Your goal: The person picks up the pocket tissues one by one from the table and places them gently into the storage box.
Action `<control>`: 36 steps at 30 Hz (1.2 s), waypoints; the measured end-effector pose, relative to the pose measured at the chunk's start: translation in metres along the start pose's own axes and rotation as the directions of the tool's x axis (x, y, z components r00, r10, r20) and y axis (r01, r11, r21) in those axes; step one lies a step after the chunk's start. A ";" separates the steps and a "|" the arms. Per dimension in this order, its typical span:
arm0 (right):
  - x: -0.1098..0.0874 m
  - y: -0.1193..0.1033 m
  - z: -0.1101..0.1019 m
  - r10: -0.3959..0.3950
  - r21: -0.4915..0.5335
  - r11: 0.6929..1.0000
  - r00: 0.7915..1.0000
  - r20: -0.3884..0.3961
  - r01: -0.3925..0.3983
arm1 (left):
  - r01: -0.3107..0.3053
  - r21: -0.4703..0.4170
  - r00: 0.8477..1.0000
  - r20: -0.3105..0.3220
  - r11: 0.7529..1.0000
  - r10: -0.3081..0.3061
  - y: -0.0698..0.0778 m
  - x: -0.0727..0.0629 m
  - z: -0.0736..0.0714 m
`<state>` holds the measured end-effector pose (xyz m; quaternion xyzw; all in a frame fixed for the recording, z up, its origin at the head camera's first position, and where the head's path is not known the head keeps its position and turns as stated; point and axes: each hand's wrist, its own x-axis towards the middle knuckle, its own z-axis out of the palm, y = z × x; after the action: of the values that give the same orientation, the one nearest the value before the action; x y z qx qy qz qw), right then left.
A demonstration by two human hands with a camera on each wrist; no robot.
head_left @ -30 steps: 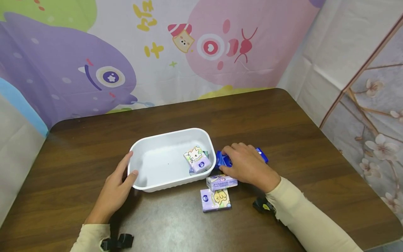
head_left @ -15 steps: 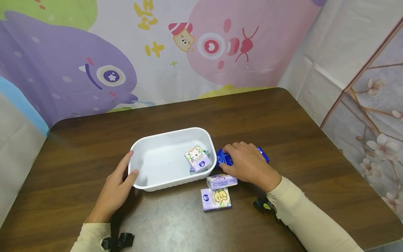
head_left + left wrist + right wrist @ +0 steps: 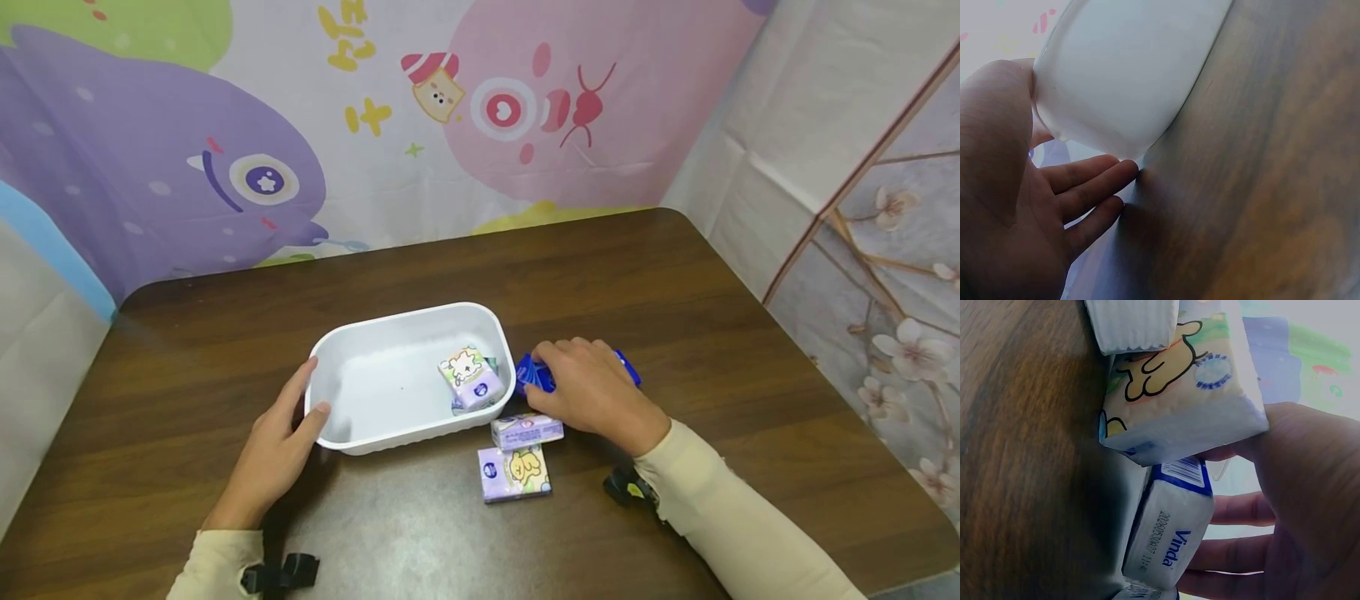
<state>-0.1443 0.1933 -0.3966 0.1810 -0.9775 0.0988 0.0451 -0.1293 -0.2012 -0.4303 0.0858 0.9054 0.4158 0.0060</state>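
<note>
My left hand is at the left end of a white plastic tray. Its straight fingers lie along the tray's outer wall, thumb close to the rim. To the right of the tray, my right hand reaches over a blue tissue pack and pinches it between thumb and curled fingers. The right wrist view shows a Vinda pack against those fingers. Near the thumb, a purple tissue pack stands on its edge, leaning by a flat pack with a yellow cartoon dog.
Inside the tray's right end lies a cartoon tissue pack over another greenish one, mostly hidden. Another blue end shows beyond my right hand. A brown wooden table carries everything, with a printed cloth hanging along its back edge.
Very little differs. My right thumb has edged slightly upward along the blue tissue pack. The left hand and tray have stayed in place.
</note>
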 end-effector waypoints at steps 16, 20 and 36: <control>0.001 0.002 0.002 0.027 0.026 0.999 0.999 -0.026 -0.026 | 0.004 0.006 1.000 0.001 1.000 -0.004 -0.001 0.001 -0.001; 0.001 0.001 0.001 0.046 0.042 0.998 0.999 -0.012 -0.045 | 0.004 0.009 1.000 0.005 1.000 -0.004 -0.001 0.001 0.000; 0.001 0.001 0.000 0.057 0.056 0.997 0.998 -0.024 -0.055 | 0.002 0.011 1.000 0.003 1.000 -0.002 -0.001 0.001 -0.001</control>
<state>-0.1461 0.1940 -0.3969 0.1535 -0.9784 0.1294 0.0498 -0.1304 -0.2019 -0.4304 0.0854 0.9077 0.4109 0.0072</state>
